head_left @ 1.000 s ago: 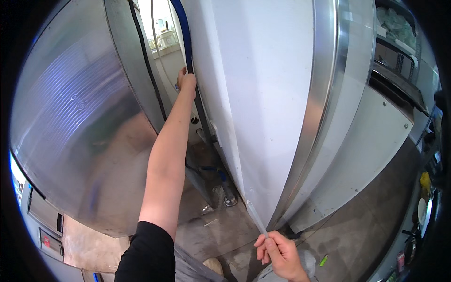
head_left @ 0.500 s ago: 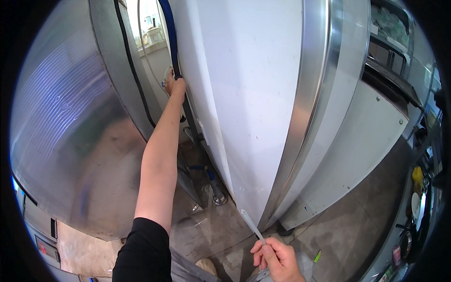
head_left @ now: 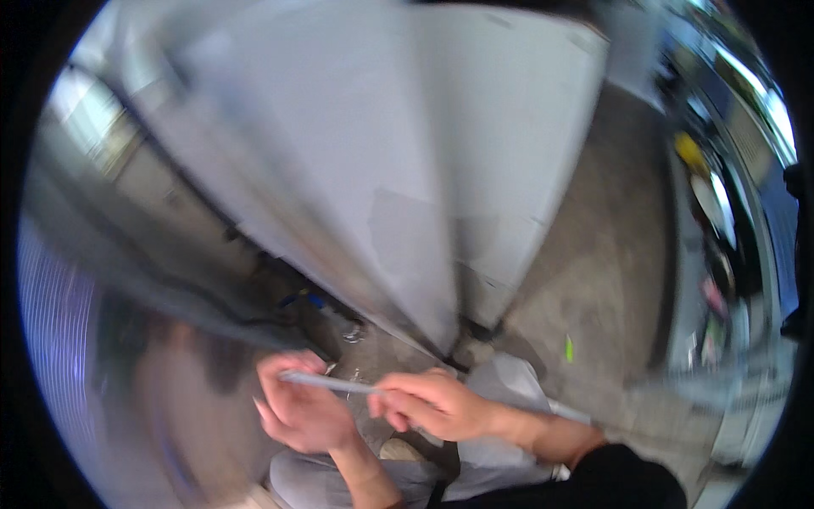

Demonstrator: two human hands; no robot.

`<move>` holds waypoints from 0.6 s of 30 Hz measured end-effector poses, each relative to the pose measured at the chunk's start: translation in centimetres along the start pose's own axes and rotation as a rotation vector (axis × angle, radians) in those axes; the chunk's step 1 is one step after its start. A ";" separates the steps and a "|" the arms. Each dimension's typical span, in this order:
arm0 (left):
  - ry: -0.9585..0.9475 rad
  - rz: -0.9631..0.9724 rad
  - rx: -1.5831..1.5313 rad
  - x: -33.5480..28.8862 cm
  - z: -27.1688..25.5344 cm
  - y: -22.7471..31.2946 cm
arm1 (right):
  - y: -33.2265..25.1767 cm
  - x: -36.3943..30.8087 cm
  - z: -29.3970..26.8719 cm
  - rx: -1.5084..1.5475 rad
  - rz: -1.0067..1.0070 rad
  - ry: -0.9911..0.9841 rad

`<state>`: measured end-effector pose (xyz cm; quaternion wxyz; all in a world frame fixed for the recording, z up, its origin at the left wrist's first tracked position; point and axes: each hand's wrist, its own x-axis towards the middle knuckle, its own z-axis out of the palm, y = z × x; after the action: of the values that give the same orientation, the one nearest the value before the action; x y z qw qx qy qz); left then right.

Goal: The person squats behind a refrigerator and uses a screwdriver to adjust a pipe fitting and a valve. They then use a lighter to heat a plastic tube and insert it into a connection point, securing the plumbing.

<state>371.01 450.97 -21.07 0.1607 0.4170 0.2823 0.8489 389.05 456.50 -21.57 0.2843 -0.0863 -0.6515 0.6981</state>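
Note:
My right hand [head_left: 437,403] is closed round one end of a slim, pale, translucent stick [head_left: 335,383]. The stick points left and lies nearly level in front of me. Its far end reaches across my left hand [head_left: 305,411], which is turned palm up with the fingers apart. Whether the left fingers touch the stick is blurred. Both hands are low in the picture, above my grey-clad legs [head_left: 500,399].
Tall white panels [head_left: 356,153] stand ahead. On the left is a shiny metal surface [head_left: 161,399]. Blue pipe fittings [head_left: 315,300] sit low behind my hands. A bright green object [head_left: 569,349] lies on the brown floor [head_left: 610,237]; a cluttered counter runs along the right.
My left hand has come back from the gap beside the white panel, down next to my right hand. The stick has swung from pointing up to pointing left. The view has turned right.

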 end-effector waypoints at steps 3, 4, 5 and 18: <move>-0.242 -0.142 0.456 -6.1 3.2 -0.5 | 0.4 0.2 -0.3 -0.048 -0.235 -0.010; -0.258 -0.142 0.477 -7.1 3.5 0.0 | 0.3 -1.0 -0.1 -0.089 -0.211 0.017; -0.297 -0.106 0.481 -7.3 3.7 -0.7 | 0.5 -1.6 -0.6 -0.128 -0.183 0.019; -0.515 -0.629 0.602 -5.6 0.0 2.3 | 31.5 -29.9 -28.5 -1.111 1.135 1.326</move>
<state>374.27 446.28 -23.13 0.3455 0.5354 0.5778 0.5100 418.74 466.14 -63.11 0.1352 -0.8672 -0.4575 0.1425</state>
